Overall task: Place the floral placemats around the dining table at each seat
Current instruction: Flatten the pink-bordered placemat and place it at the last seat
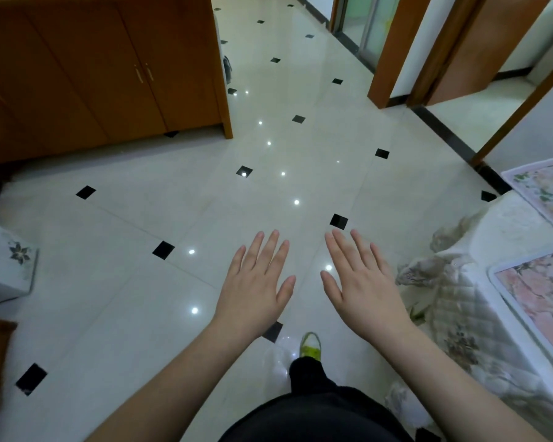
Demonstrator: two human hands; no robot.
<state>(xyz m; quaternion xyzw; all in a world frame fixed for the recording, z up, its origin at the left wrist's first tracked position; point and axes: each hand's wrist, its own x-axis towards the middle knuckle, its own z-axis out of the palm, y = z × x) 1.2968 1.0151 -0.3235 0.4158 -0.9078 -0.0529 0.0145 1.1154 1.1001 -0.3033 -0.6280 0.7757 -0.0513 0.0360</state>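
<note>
Two pink floral placemats lie on the dining table at the right edge of the view: one placemat (543,291) near me, another placemat (546,189) farther along. The table (492,237) wears a pale quilted floral cloth that hangs down its side. My left hand (256,288) and my right hand (361,285) are stretched out flat over the floor, palms down, fingers apart, holding nothing. Both hands are left of the table and touch nothing.
A wooden cabinet (103,74) stands at the upper left. Glossy white floor tiles (141,244) with small black squares fill the middle. Wooden door frames (393,55) open at the upper right. A white box (7,266) with a flower print sits at the left edge.
</note>
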